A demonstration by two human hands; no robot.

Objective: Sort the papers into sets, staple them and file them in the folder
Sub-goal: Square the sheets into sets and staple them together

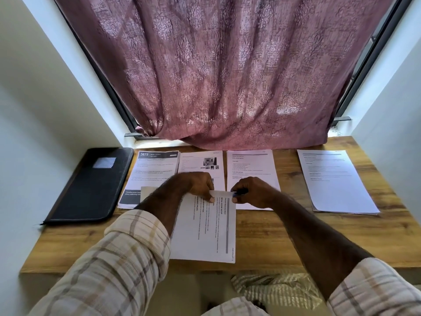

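1. The wooden desk (284, 242) carries four stacks of paper in a row along its far edge, with a black zip folder (91, 185) lying closed at the left end.
2. A paper set (205, 229) lies turned sideways at the near middle of the desk. It looks like the stapling step is in hand: the set's far right corner sits in the mouth of a small blue stapler (238, 192).
3. The left hand (198, 187) pinches that far edge between thumb and curled fingers, steadying it.
4. The right hand (252, 192) is curled round the stapler, which is mostly hidden.
5. Next, I judge, comes a firm squeeze with the sheets kept square, then filing the set in the folder.
6. Readable writing: "3675" on the leftmost stack (150, 176); "INITIAL SCENE SETUP" on the held set. Other text is too small.
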